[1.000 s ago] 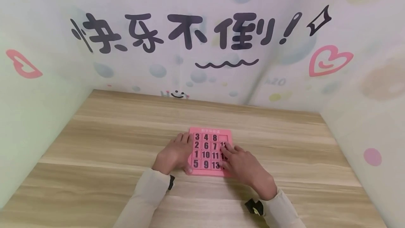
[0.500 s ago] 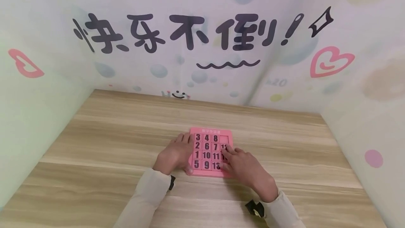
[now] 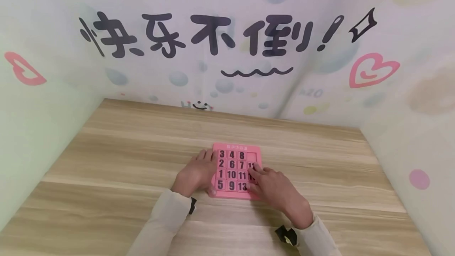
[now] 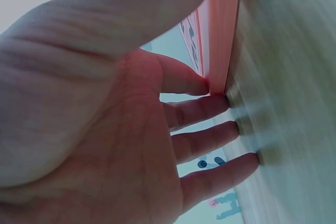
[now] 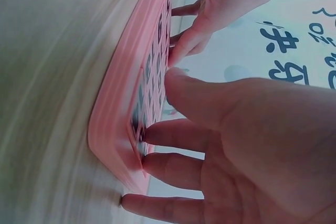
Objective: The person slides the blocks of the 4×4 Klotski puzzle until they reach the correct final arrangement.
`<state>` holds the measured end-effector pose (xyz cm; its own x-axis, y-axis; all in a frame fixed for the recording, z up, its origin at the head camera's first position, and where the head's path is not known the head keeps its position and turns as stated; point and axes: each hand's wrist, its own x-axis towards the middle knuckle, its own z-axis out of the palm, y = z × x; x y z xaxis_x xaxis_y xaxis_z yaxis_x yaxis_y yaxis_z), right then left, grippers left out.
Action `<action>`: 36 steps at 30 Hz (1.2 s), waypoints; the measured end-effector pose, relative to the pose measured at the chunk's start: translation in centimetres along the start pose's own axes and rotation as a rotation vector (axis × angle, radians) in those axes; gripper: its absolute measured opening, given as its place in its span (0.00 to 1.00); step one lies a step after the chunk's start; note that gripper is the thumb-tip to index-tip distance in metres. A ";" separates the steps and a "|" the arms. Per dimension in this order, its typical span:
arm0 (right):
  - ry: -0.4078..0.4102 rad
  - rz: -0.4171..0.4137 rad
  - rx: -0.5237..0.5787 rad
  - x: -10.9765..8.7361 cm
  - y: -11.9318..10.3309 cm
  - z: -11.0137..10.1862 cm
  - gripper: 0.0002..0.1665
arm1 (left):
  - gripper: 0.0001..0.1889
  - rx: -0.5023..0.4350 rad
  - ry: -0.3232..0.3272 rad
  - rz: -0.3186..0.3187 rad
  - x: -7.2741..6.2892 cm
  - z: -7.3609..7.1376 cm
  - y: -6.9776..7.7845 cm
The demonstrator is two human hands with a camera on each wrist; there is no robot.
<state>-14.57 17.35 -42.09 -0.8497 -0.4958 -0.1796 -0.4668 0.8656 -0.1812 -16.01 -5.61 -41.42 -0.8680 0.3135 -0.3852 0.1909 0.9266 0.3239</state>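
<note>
One pink number puzzle [image 3: 232, 195], flat between left hand [image 3: 197, 171] and right hand [image 3: 279, 191]

Lying face up on the wood-grain surface [image 3: 142, 145], with the empty slot [image 3: 251, 156] at the far right corner. On the left, fingers extended and set wide along the edge, thumb at the near corner, index tip against the far one. On the right, fingers fairly straight and apart over the right-hand column, touching tiles [image 3: 231, 175] and partly hiding numbers there. Probably light, stiff plastic; likely to skid if unbraced. Best steadied by the outer rim [image 3: 259, 154], with light, square fingertip pressure on single tiles, apt to jam under a skewed push.
</note>
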 end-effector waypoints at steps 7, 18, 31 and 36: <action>0.003 0.011 -0.027 0.0 0.1 -0.2 0.29 | 0.63 0.028 0.016 0.017 -0.1 -0.1 0.1; 0.091 -0.103 -0.047 0.4 0.7 -1.6 0.23 | 0.63 0.049 0.018 0.019 0.3 0.0 -0.1; -0.027 -0.040 -0.042 3.3 -0.6 0.6 0.40 | 0.62 0.056 0.003 0.012 0.1 0.5 -0.1; -0.022 -0.015 -0.039 3.8 -0.6 0.6 0.42 | 0.62 0.045 0.016 0.003 0.1 0.0 -0.2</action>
<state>-17.32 14.90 -43.23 -0.8371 -0.5099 -0.1981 -0.4892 0.8598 -0.1460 -16.15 -5.77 -41.56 -0.8746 0.3128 -0.3704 0.2132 0.9344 0.2855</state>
